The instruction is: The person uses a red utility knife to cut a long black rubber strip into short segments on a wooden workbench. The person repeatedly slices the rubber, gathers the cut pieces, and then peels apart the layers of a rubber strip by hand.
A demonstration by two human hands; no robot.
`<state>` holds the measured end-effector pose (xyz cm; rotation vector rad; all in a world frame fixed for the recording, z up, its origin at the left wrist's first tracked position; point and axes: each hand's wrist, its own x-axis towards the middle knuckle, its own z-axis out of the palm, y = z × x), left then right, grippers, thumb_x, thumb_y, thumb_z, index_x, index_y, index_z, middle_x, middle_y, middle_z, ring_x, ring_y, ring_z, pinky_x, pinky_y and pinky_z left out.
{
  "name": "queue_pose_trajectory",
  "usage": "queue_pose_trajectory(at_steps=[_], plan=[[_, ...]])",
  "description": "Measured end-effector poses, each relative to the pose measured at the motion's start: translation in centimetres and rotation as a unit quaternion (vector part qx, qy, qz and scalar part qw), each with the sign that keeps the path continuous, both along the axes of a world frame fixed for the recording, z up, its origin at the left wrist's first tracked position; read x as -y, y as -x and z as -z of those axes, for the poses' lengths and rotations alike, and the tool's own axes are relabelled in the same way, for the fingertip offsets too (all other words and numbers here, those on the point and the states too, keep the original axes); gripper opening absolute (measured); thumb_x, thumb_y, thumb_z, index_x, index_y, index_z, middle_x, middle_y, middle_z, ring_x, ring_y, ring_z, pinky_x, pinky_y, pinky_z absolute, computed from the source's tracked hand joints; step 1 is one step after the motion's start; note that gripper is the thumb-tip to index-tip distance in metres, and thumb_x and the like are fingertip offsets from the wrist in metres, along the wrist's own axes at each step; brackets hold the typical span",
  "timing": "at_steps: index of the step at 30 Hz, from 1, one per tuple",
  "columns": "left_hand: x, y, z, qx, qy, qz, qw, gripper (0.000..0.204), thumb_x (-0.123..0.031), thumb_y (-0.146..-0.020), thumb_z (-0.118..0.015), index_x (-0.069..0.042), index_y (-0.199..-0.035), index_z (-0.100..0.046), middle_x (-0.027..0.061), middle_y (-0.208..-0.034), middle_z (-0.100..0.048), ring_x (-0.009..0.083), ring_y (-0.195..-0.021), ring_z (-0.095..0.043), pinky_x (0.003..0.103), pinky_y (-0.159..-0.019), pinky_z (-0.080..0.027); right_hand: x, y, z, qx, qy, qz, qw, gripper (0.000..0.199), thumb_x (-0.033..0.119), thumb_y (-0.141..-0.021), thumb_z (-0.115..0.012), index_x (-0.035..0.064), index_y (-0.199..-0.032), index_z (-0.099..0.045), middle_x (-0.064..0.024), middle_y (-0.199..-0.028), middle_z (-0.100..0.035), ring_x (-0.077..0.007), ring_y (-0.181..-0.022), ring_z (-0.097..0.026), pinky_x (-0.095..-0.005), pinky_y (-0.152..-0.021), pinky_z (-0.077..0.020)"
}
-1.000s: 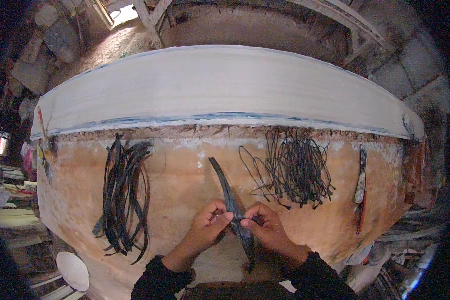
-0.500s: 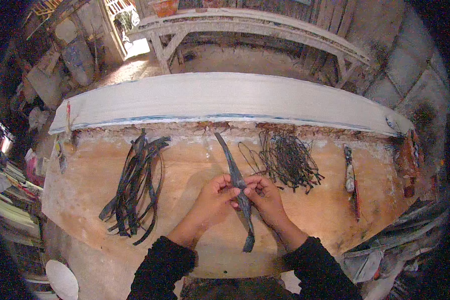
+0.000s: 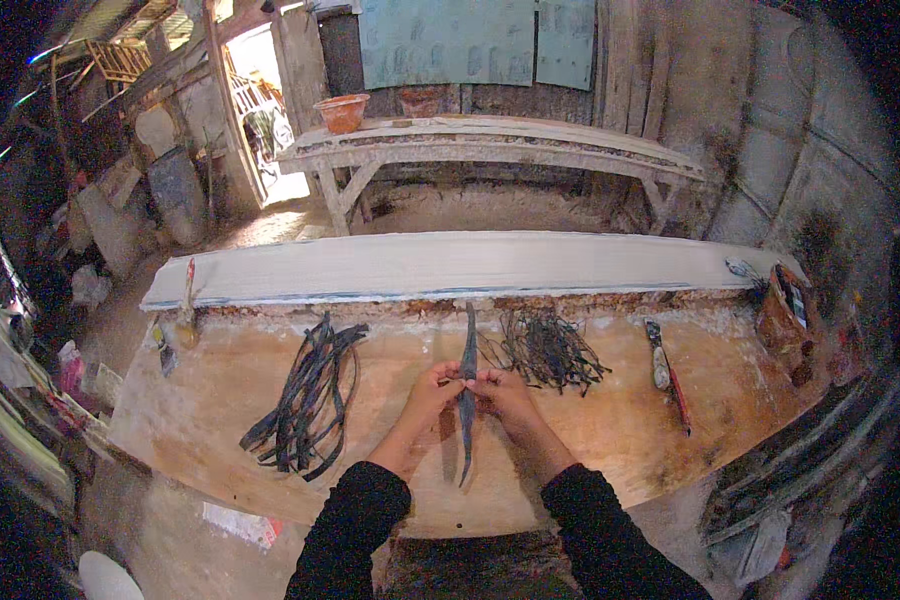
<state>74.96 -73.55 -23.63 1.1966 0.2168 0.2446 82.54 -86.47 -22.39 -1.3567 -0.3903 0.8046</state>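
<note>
Between my two hands, over the middle of the wooden board, is a dark flat strip (image 3: 467, 425), pinched at about its mid-length. Its ends stick out toward the far side and toward me. My left hand (image 3: 436, 390) grips it from the left with thumb and fingers closed. From the right, my right hand (image 3: 500, 392) pinches it at the same spot, the fingertips of both hands nearly touching. A pile of long black strips (image 3: 305, 400) lies to the left. Beyond my right hand lies a bundle of thin, dark, knotted-looking strands (image 3: 552, 352).
A long white slab (image 3: 470, 265) borders the far side of the wooden board (image 3: 610, 450). To the right are a paint-stained brush-like tool (image 3: 660, 360), a red stick (image 3: 681, 403) and a clay-coloured container (image 3: 785, 320). An orange pot (image 3: 342, 114) stands on the bench behind.
The view has tilted upward, showing more of the bench and wall. The strip in my hands has turned straighter, pointing away from me, and my hands stay closed on its middle.
</note>
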Motion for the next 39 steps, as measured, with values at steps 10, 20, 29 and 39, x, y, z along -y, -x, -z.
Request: queue_pose_trajectory(at_steps=[10, 20, 29, 39], plan=[[1.2, -0.2, -1.0, -0.057, 0.131, -0.054, 0.988, 0.007, -0.005, -0.082, -0.051, -0.005, -0.078, -0.045, 0.0057, -0.069, -0.053, 0.0142, -0.055, -0.053, 0.026, -0.045, -0.042, 0.2, -0.4, 0.7, 0.087, -0.001, 0.024, 0.996, 0.012, 0.014, -0.080, -0.058, 0.0056, -0.075, -0.052, 0.0006, -0.065, -0.053, -0.0075, -0.053, -0.049, -0.0210, -0.047, -0.0396], [1.9, 0.3, -2.0, -0.046, 0.170, -0.028, 0.984, 0.006, -0.013, -0.085, -0.050, -0.010, -0.082, -0.045, 0.0032, -0.071, -0.054, 0.0146, -0.055, -0.050, 0.026, -0.047, -0.043, 0.2, -0.6, 1.1, 0.115, -0.017, 0.054, 0.992, 0.015, 0.020, -0.080, -0.059, 0.0063, -0.083, -0.054, -0.0003, -0.067, -0.054, -0.0082, -0.055, -0.048, -0.0231, -0.047, -0.0390], [0.0, -0.5, 0.0, -0.033, 0.105, -0.083, 0.990, 0.008, -0.013, -0.082, -0.056, -0.008, -0.084, -0.050, -0.0015, -0.065, -0.051, 0.0067, -0.047, -0.045, 0.018, -0.043, -0.036, 0.2, 0.1, -0.5, 0.035, -0.024, -0.037, 0.998, 0.019, 0.016, -0.077, -0.062, 0.0077, -0.093, -0.054, 0.0029, -0.072, -0.053, -0.0050, -0.058, -0.049, -0.0182, -0.049, -0.0390], [0.7, 0.1, -0.7, -0.012, 0.004, -0.031, 0.999, 0.019, -0.012, -0.078, -0.061, -0.008, -0.091, -0.048, -0.0017, -0.076, -0.055, 0.0044, -0.060, -0.048, 0.017, -0.046, -0.036, 0.2, -0.2, 0.1, 0.115, 0.042, -0.013, 0.992, 0.021, 0.020, -0.077, -0.061, 0.0049, -0.090, -0.058, -0.0016, -0.076, -0.060, -0.0116, -0.068, -0.054, -0.0251, -0.062, -0.0433]])
